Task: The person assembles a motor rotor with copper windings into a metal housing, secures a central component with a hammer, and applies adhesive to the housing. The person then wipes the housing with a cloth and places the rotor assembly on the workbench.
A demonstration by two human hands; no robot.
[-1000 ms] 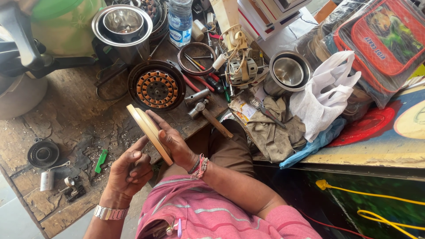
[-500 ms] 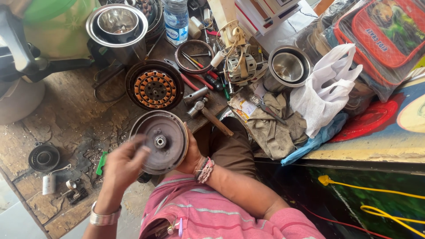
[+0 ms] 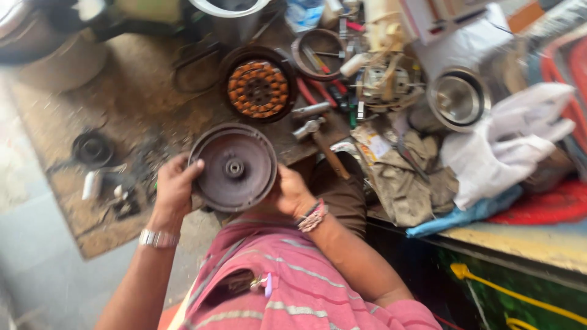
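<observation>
I hold a round, dusty metal motor cover [image 3: 233, 167] flat in front of me, its inner face up with a small hub at the centre. My left hand [image 3: 173, 188] grips its left rim. My right hand [image 3: 292, 193] supports its right edge from beneath. Just beyond it on the ground lies a round stator with copper windings [image 3: 258, 87] in a black ring. A hammer [image 3: 318, 142] and pliers with red handles [image 3: 318, 91] lie to its right.
A steel bowl [image 3: 457, 98], a white plastic bag [image 3: 507, 143], crumpled cloth [image 3: 403, 177] and a wired motor part [image 3: 385, 82] crowd the right. A small black ring [image 3: 92, 148] and loose parts lie at the left. A painted bench edge [image 3: 526, 241] runs along the right.
The cover was edge-on a second ago, then turned flat with its inner face up. Both hands now hold it by opposite rims, and the view has dropped closer.
</observation>
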